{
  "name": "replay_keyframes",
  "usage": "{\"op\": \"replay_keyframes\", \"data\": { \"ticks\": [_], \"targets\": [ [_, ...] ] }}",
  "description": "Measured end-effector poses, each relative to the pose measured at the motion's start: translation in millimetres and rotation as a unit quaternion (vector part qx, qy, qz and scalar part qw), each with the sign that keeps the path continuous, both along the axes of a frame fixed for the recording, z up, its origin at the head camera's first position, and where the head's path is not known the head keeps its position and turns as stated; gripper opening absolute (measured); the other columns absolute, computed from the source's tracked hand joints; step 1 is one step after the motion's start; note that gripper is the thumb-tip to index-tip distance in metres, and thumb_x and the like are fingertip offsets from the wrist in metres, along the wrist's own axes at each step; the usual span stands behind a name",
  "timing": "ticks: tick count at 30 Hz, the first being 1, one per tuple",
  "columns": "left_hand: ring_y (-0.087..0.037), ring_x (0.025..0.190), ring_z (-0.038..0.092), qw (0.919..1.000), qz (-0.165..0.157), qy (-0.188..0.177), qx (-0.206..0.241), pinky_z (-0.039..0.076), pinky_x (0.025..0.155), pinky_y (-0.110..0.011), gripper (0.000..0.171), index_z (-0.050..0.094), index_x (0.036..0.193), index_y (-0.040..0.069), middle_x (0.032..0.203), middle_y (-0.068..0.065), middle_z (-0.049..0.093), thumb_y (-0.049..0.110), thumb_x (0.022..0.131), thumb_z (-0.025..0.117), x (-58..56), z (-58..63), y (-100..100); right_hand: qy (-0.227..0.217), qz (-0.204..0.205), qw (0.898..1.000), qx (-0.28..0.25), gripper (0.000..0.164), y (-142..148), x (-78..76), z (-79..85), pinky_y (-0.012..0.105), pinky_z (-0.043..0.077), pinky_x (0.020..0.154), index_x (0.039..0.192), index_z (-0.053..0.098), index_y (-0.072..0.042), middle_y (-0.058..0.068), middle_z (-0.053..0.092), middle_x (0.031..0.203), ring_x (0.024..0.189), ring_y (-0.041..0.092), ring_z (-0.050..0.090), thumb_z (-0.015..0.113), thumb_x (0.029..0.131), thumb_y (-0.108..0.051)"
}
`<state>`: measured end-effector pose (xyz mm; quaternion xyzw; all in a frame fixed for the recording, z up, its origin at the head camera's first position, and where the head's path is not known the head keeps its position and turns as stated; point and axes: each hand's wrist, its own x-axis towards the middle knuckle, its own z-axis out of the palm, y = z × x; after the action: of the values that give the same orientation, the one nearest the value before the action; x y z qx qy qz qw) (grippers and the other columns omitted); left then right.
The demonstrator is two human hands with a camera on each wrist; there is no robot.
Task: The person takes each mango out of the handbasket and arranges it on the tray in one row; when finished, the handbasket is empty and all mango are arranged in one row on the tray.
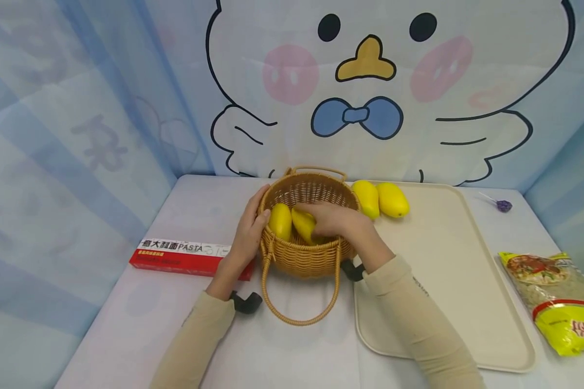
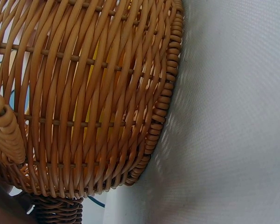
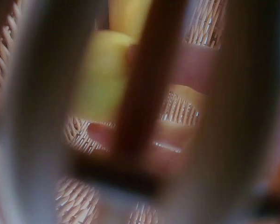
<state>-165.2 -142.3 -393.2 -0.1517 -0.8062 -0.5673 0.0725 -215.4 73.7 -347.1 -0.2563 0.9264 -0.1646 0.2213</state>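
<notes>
Near the far edge of a white counter (image 1: 316,356), a round wicker basket (image 1: 302,262) is steadied at its left side by a left hand (image 1: 247,233); its grip is drawn in on the rim, with the thumb laid at the edge and the fingers against the outside. Two yellow mangoes are contained in the basket. The left mango (image 1: 280,221) is left untouched by either hand; just beside it, the second mango (image 1: 303,223) is held by a right hand (image 1: 330,219), reached in over the right rim. That grip is narrowed to the fruit's width, with finger and thumb bent about it; the right wrist view is partly blurred. One looped handle (image 1: 299,322) is hung down the near side. Two more mangoes (image 1: 392,200) are placed side by side at the far left corner of a cream tray (image 1: 452,281). To the left, a red and white pasta box (image 1: 175,258) is partly covered by the left wrist. Beyond the tray, at the right, a yellow-and-clear food bag (image 1: 559,302) and a small purple object (image 1: 503,206) are seen.
</notes>
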Motion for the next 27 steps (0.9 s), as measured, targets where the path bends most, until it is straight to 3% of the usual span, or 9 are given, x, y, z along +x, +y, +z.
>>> {"op": "replay_keyframes", "data": {
  "ticks": [3,9,18,27],
  "targets": [
    [-0.026,0.15,0.03,1.0,0.001,-0.003,-0.001,0.024,0.124,-0.047,0.057,0.025,0.158,0.014,0.163,-0.007,0.028,0.021,0.103,0.037,-0.2,-0.3,0.2,-0.002,0.007,1.0,-0.002,0.07,0.3,-0.3,0.6,0.051,0.036,0.117,0.155,0.035,-0.024,0.007,0.043,0.156,0.144,0.032,0.038,0.061,0.091,-0.008],
    [-0.026,0.149,0.031,1.0,0.0,-0.001,0.001,0.026,0.124,-0.047,0.057,0.026,0.158,0.014,0.163,-0.007,0.028,0.021,0.103,0.038,-0.5,-0.3,0.6,-0.006,-0.002,1.0,-0.002,0.071,-0.1,-1.0,0.4,0.053,0.035,0.117,0.154,0.035,-0.022,0.009,0.041,0.157,0.146,0.033,0.037,0.067,0.091,-0.015],
    [-0.026,0.149,0.031,1.0,0.003,0.002,0.002,0.026,0.124,-0.047,0.057,0.026,0.158,0.013,0.163,-0.008,0.029,0.02,0.102,0.038,0.4,0.1,0.6,-0.009,-0.01,0.999,0.037,0.079,-1.3,-1.7,0.9,0.053,0.033,0.118,0.157,0.029,-0.023,0.012,0.038,0.159,0.146,0.033,0.036,0.067,0.089,-0.017],
    [-0.027,0.149,0.031,1.0,0.003,0.003,0.002,0.025,0.124,-0.047,0.057,0.026,0.158,0.012,0.163,-0.008,0.028,0.02,0.102,0.038,0.3,0.7,0.1,0.035,0.003,0.999,0.021,0.065,-1.9,0.3,0.0,0.055,0.029,0.12,0.156,0.033,-0.023,0.008,0.04,0.158,0.148,0.034,0.032,0.057,0.096,-0.019]
  ]
}}
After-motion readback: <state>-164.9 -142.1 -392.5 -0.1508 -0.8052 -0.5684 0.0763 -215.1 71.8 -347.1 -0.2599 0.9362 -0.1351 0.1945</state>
